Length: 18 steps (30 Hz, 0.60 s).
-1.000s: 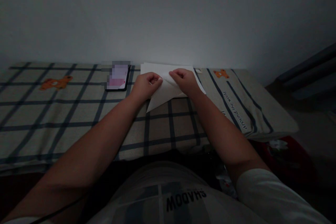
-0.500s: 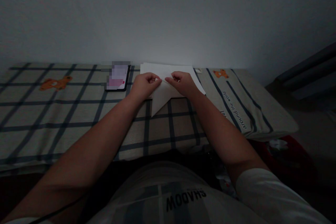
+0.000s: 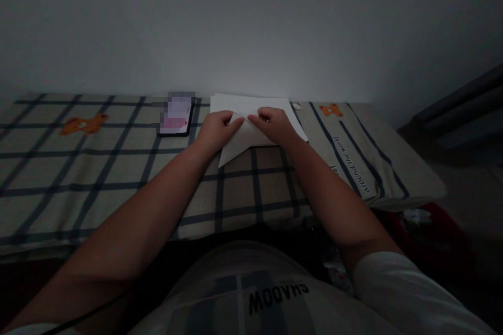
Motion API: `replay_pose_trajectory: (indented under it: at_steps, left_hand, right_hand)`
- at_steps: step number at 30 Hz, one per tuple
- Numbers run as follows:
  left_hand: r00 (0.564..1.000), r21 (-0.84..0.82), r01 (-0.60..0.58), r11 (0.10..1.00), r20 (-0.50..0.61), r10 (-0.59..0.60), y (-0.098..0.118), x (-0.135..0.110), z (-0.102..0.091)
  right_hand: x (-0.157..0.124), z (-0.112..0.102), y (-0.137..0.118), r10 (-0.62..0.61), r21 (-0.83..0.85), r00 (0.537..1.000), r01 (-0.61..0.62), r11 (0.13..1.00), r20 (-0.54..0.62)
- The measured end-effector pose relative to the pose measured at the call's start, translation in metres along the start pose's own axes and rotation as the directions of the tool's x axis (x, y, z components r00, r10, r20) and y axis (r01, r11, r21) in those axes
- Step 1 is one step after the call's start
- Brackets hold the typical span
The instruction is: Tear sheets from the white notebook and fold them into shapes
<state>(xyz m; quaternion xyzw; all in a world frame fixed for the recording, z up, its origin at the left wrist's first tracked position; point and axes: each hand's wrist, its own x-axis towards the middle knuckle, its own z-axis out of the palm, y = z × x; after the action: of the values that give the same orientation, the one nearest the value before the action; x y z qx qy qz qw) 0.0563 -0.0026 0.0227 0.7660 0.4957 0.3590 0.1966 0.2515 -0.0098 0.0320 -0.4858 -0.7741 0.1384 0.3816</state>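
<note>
A white sheet of folded paper (image 3: 239,145) lies on the checked bedcover (image 3: 118,167), its pointed corner aimed toward me. My left hand (image 3: 217,130) is curled and pinches the paper's upper left part. My right hand (image 3: 273,124) is curled too and pinches the paper just to the right, so the fingertips of both hands nearly meet. Under the folded sheet sits a stack of white paper (image 3: 251,103) by the wall.
A phone (image 3: 176,115) with a lit screen lies left of the paper near the wall. A pillow (image 3: 365,162) with the same pattern fills the right end of the bed. Red cloth (image 3: 432,230) lies low on the right.
The folded paper's point has swung slightly left and back again between frames. Both hands stayed pinched on the paper, shifting only a little.
</note>
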Motion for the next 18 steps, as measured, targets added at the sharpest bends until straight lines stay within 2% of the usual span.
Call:
replay_pose_trajectory:
  at_steps: [4,11,18]
  left_hand:
    - [0.999,-0.010,-0.005,1.000,-0.052,0.005,0.0026,-0.0003,-0.0017]
    - [0.996,-0.010,-0.062,0.998,-0.068,0.061,0.0019,-0.0024,-0.0012]
    - [0.993,0.028,-0.074,0.997,-0.086,0.076,0.0022,-0.0023,-0.0006]
  right_hand:
    - [0.0004,-0.0001,-0.0005,0.010,0.007,1.000,-0.010,1.000,0.000]
    - [0.0012,-0.0009,0.0005,0.064,0.022,0.998,-0.064,0.998,0.001]
    - [0.0029,-0.0026,0.0004,0.132,0.016,0.989,-0.131,0.991,-0.060]
